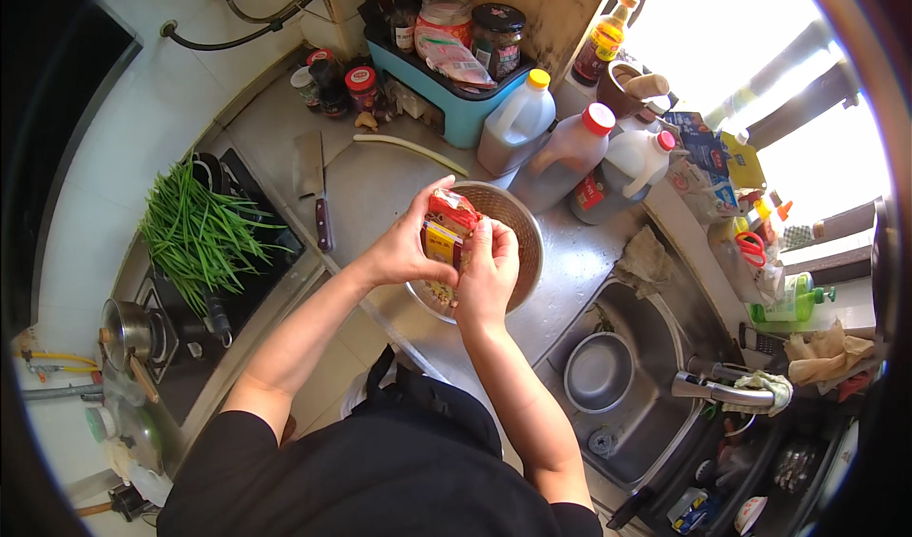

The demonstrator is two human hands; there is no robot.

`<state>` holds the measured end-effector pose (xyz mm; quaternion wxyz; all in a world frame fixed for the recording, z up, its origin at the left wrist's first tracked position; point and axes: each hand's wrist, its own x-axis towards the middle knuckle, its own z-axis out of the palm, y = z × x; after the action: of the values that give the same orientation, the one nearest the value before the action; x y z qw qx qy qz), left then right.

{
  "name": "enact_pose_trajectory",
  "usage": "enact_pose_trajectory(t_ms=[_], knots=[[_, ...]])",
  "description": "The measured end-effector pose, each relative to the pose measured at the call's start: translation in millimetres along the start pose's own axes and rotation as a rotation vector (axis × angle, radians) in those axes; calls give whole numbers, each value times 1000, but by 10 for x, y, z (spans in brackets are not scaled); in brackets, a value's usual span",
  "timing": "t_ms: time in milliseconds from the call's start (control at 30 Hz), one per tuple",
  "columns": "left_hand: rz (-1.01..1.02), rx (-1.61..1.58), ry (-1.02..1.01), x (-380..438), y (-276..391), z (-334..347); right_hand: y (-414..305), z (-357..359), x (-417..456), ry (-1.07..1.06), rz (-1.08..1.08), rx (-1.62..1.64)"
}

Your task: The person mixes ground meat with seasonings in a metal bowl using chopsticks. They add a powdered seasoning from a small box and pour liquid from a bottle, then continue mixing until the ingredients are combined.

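Observation:
A red and yellow plastic food packet [443, 241] is held between my two hands over a perforated metal colander [529, 234]. My left hand [406, 248] grips the packet's left side, with the thumb across its lower part. At its right edge, the fingers of my right hand [491, 270] pinch the wrapper. Small pale pieces [436, 293] show just below the packet; whether they are inside it or in the colander I cannot tell. Both hands and the packet hide much of the colander's inside.
Left of the colander lie a cleaver [309, 170] and a pale stalk [413, 153]. Plastic jugs [516, 120] stand behind it. Green chives [203, 234] are heaped over the black stove [267, 259]. On the right, a metal bowl [598, 371] sits in the sink [659, 423] near the faucet [719, 389].

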<state>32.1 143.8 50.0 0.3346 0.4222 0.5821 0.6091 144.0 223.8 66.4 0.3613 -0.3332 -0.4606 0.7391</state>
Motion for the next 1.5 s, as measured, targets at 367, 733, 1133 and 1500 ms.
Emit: enact_pose_trajectory(t_ms=[367,733,1133,1500], knots=[[164,-10,294,188,-193,469,-501,-156,59,-136,-450,-535],[62,239,209,303,201,580,-776,-370,344,-217,-558,-892],[280,463,146,250,75,252,-752,-193,472,-539,-344,-915],[337,486,77,273,108,343,-783,-184,627,-550,-363,-1228]])
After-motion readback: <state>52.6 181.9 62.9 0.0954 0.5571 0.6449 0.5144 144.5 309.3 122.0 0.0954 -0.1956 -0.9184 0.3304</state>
